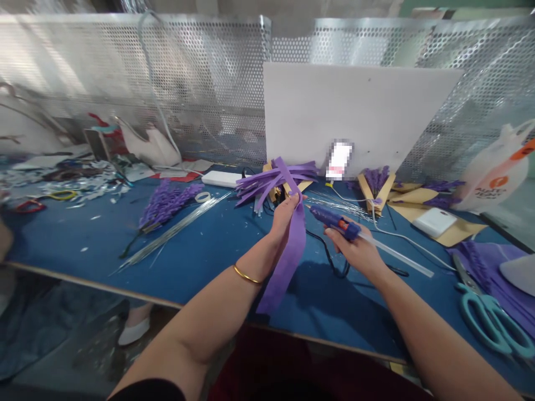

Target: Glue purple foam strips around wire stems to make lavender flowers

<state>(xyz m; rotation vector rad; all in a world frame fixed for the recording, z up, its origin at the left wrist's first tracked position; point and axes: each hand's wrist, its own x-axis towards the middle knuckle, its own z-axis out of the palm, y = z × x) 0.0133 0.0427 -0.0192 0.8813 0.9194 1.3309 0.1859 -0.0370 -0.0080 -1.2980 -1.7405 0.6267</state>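
In the middle of the view my left hand (286, 214) is closed on a long purple strip (288, 262), which hangs down over my forearm side toward the table's front edge. My right hand (355, 245) grips a blue glue gun (332, 218), with a clear glue stick (397, 253) sticking out of its back. The gun's nozzle points left, close to the strip but apart from my left fingers. Just beyond my left hand lies a pile of cut purple strips (271, 181). What my left fingertips pinch is partly hidden.
Teal-handled scissors (487, 317) lie at right beside purple material (505, 273). A lit phone (339, 159) leans on a white board (355, 106). Purple flower stems (167, 203) and thin wires (175, 228) lie at left. A white power bank (434, 221) and a plastic bag (493, 172) are at right.
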